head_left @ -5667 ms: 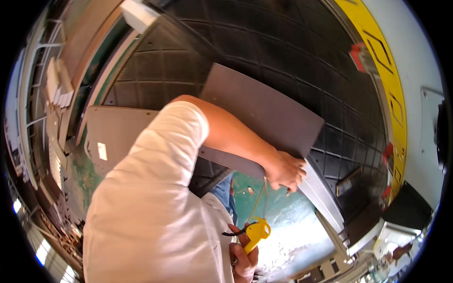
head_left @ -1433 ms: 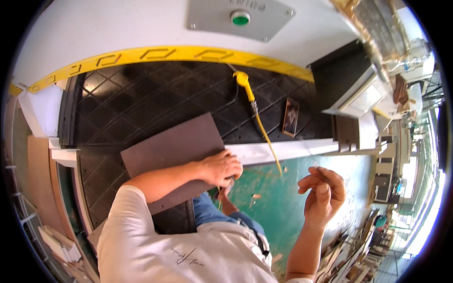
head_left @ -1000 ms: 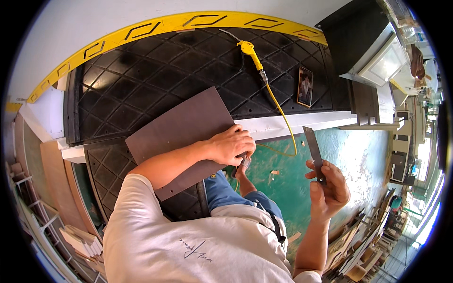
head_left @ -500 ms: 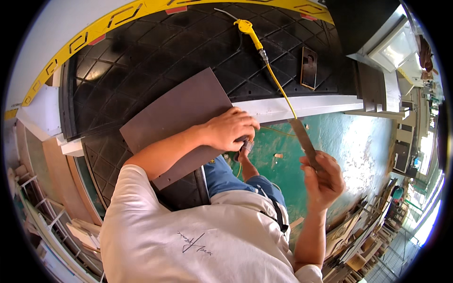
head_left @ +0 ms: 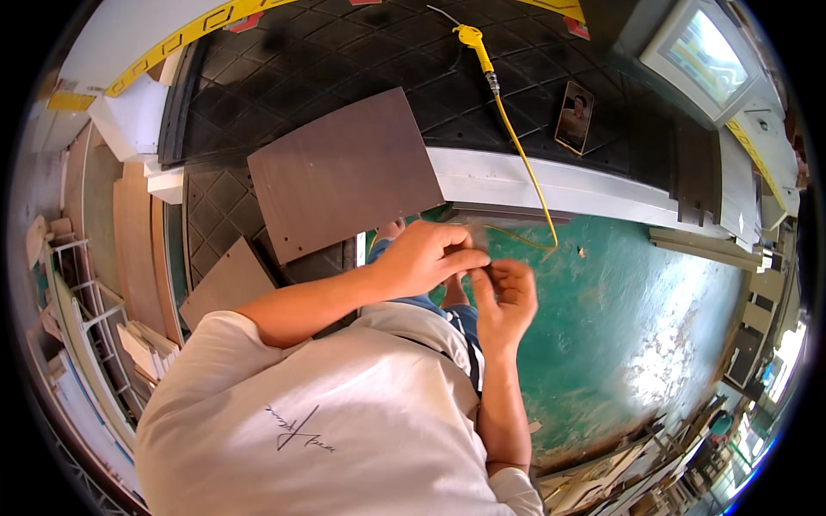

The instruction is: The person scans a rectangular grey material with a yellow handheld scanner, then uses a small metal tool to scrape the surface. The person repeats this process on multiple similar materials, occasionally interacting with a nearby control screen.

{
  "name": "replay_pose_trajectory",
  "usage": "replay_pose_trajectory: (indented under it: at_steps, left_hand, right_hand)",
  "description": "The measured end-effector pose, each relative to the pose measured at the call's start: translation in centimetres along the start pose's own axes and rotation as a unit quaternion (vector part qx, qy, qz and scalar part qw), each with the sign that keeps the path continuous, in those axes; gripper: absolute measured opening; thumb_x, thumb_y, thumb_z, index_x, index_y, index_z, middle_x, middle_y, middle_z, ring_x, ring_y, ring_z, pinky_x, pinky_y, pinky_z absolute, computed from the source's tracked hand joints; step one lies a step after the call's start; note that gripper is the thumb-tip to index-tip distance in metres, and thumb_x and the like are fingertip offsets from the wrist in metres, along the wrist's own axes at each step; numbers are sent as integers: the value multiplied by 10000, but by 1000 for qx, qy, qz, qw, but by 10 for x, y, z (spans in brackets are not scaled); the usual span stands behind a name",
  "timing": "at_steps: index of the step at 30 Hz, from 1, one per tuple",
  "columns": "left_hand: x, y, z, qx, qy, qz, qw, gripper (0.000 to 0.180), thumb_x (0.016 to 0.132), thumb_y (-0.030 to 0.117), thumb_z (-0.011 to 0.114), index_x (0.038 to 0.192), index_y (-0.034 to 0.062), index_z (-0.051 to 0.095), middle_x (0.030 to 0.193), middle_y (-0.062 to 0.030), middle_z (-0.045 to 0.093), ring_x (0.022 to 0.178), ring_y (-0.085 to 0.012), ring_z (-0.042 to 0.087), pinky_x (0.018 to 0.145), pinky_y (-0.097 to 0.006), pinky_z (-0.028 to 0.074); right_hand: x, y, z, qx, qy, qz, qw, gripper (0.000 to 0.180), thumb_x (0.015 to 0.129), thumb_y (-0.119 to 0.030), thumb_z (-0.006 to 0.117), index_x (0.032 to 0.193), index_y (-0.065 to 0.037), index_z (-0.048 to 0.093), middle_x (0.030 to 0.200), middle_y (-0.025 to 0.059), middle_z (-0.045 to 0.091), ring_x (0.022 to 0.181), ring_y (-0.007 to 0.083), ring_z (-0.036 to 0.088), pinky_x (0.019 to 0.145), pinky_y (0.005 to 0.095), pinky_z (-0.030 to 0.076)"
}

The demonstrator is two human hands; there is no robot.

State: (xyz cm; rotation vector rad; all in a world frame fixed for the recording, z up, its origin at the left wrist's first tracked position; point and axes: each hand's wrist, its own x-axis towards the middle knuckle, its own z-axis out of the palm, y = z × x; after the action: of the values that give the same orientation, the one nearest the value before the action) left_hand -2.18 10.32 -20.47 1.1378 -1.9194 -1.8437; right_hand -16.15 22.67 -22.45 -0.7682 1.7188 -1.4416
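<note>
My left hand (head_left: pixel 422 258) and my right hand (head_left: pixel 505 305) meet in front of my body, fingers pinched together. Between their fingertips is a narrow brown strip (head_left: pixel 479 241), blurred and mostly hidden by the fingers. Just beyond my left hand, a dark brown panel (head_left: pixel 344 176) with small holes near its corners lies on the black ribbed work surface (head_left: pixel 284 99). Neither hand touches the panel.
A yellow air blow gun (head_left: pixel 475 50) with a yellow hose and a phone (head_left: pixel 575 119) lie on the black surface. A smaller brown board (head_left: pixel 228 288) is at the left. A screen (head_left: pixel 705 60) stands far right. Green floor (head_left: pixel 602 301) spreads at right.
My left hand has left the brown panel and come to my right hand. My right hand has moved left with the brown strip. The view has shifted, uncovering more of the panel.
</note>
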Motion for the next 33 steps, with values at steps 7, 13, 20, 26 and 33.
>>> replay_pose_trajectory:
  at_steps: [7, 13, 20, 26, 33]
  left_hand:
    - [-22, -40, -12, 169, -204, 11, 964, 298, 1006, 303, 697, 833, 60, 700, 729, -38, 748, 659, -199, 692, 634, -359, 516]
    - [-4, -76, -16, 301, -256, 49, 917, 282, 891, 333, 784, 925, 58, 734, 859, -109, 743, 835, -309, 719, 769, -437, 550]
    - [92, -97, -136, 427, 191, 127, 875, 426, 917, 335, 746, 1247, 73, 687, 1357, -134, 651, 1286, -371, 576, 1100, -461, 464]
    - [90, -153, -175, 476, 284, 12, 832, 745, 908, 576, 712, 1491, 137, 559, 1527, -127, 529, 1420, -339, 475, 1161, -484, 411]
    - [62, -159, -195, 446, 322, -100, 829, 759, 932, 583, 696, 1523, 139, 522, 1463, -150, 563, 1369, -364, 511, 1144, -470, 443]
  right_hand:
    - [-26, 64, -43, 112, -205, 175, 957, 208, 999, -24, 666, 1196, 31, 629, 980, 100, 717, 844, 155, 698, 755, 288, 580]
    - [-35, 104, -65, 199, -153, 227, 941, 145, 1046, -132, 647, 1088, 7, 644, 974, 117, 738, 884, 207, 739, 810, 345, 596]
    - [-11, 89, -25, 209, -175, 263, 926, 198, 1072, -158, 607, 1191, -4, 637, 1198, 120, 712, 1007, 197, 705, 883, 353, 577]
    - [30, 104, 85, 268, -203, 324, 884, 154, 1065, -167, 601, 1115, -28, 646, 1032, 45, 655, 916, 151, 615, 898, 359, 549]
    - [77, 76, 110, 251, -164, 309, 903, 181, 1084, -146, 537, 1180, -26, 632, 1137, 86, 643, 1068, 199, 620, 974, 397, 541]
